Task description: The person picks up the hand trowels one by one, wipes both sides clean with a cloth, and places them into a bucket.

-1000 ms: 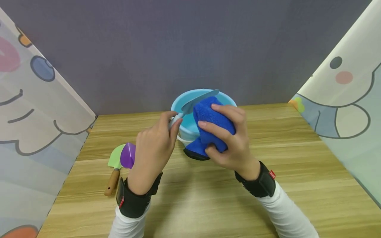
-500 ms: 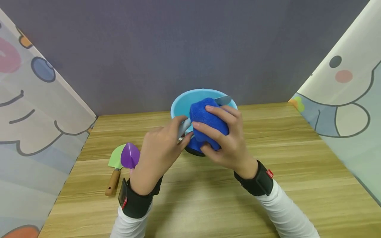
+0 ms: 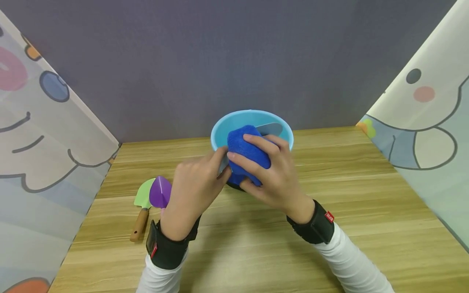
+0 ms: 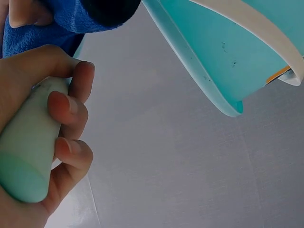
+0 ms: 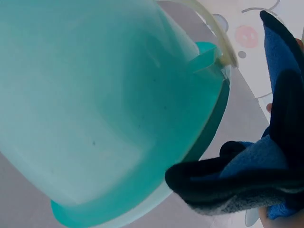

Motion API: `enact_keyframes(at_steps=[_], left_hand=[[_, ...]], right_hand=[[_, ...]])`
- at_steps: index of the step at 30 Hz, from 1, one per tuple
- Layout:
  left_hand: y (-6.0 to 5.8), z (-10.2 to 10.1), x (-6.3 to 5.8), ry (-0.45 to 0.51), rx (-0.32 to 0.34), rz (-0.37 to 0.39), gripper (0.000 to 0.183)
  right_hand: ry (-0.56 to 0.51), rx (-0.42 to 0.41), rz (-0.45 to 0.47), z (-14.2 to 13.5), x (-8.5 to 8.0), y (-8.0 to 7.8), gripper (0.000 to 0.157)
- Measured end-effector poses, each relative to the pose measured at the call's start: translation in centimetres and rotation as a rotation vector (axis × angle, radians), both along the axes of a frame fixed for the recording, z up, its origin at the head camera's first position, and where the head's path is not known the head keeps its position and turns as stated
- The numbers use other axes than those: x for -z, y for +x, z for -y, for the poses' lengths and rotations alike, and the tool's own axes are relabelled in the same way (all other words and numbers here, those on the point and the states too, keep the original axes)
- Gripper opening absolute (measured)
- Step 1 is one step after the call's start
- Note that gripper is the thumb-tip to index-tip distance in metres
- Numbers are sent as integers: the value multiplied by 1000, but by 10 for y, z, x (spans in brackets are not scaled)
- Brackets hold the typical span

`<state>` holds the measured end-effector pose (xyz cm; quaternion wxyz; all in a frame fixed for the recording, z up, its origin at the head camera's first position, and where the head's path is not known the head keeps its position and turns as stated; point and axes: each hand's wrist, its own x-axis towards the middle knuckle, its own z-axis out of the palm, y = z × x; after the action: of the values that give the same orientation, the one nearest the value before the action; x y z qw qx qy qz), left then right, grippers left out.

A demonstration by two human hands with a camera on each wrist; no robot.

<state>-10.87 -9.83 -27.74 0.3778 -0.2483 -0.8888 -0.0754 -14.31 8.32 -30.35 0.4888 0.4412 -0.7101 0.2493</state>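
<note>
My left hand (image 3: 198, 179) grips the pale green handle (image 4: 35, 133) of a small toy shovel, its fingers curled round it. The shovel's grey-blue blade (image 3: 272, 129) sticks out beyond a folded blue towel (image 3: 247, 148). My right hand (image 3: 276, 173) holds this dark-edged towel against the shovel, so the middle of the tool is hidden. Both hands are at the near rim of a light blue bucket (image 3: 223, 124), with the blade over its mouth. The bucket's wall (image 5: 104, 95) fills much of the right wrist view, the towel (image 5: 259, 164) beside it.
Left of my left arm, a green-bladed spade with a wooden handle (image 3: 139, 226) lies on the wooden table (image 3: 348, 183). A purple trowel (image 3: 160, 192) lies next to it, partly behind my wrist. A grey wall (image 3: 234, 57) stands behind the bucket.
The left hand has moved right, towards the towel, and the shovel's blade has slid out past the towel's right side. The right hand and towel have shifted slightly left and down.
</note>
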Motion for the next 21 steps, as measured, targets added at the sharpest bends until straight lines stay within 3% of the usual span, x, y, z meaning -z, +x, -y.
enact_keyframes(at_steps=[4,13,21], left_hand=[[1,0,0,-2,-10,14,17],[1,0,0,11,-8,17,19],[1,-2,0,34,4,48,16]], right_hand=[[23,28,12,0,2,-1,48],[-11,76,87,-1,3,-3,76],[-6,60,72,-3,2,-3,62]])
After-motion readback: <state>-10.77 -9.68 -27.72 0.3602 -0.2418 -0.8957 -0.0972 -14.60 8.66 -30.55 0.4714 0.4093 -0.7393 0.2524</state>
